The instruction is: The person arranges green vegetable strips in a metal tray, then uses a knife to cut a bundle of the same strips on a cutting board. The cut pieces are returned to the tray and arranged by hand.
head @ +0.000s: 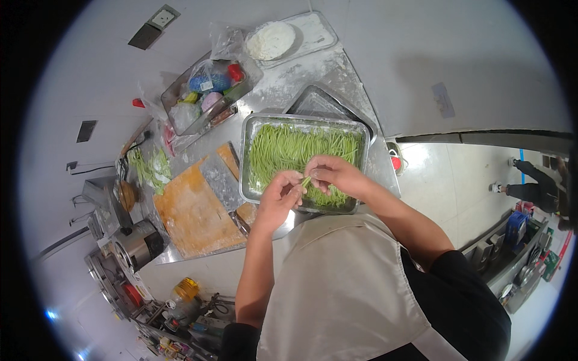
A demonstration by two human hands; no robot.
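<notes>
A metal tray (244, 149) in front of me is filled with long green noodles (293, 146), dusted with what looks like flour. Above its near edge my two hands meet. My left hand (281, 194) and my right hand (334, 173) pinch a short bunch of green strands (307, 181) between their fingertips. Pale powder coats the fingers of both. Whether the pinched strands still join those in the tray cannot be made out.
Beyond lies another metal tray (316, 101). Left are a floured wooden board (194, 210), leafy scraps (156, 169) and a bin of bagged goods (169, 101). A bowl of white flour (271, 40) stands at the back. Another person's legs (528, 185) appear far right.
</notes>
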